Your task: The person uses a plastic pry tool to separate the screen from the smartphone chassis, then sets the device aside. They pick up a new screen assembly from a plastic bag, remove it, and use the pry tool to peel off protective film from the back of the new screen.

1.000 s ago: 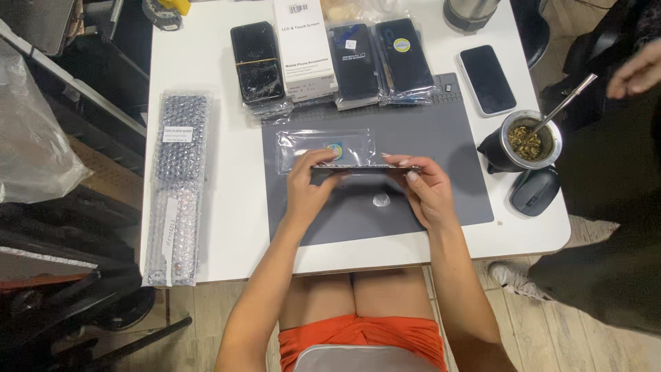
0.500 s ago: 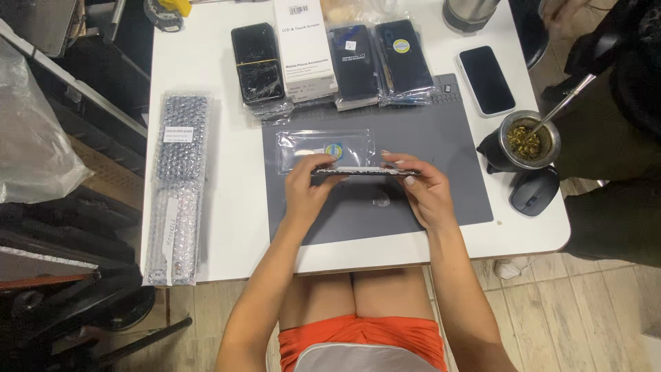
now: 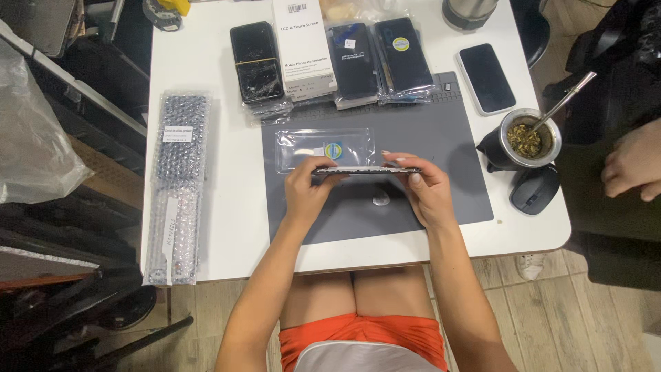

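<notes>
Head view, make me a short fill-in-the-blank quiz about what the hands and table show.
1. Both hands, left hand and right hand, hold a thin phone edge-on over the ____ mat.
2. The clear sleeve lies just ____ the phone, on the mat.
3. The metal straw stands in the ____ beside the mouse.

Missing: grey; behind; cup

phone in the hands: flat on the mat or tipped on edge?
Tipped on edge. The phone shows only as a thin dark strip, gripped at its ends by the left hand and right hand above the grey mat.
</notes>
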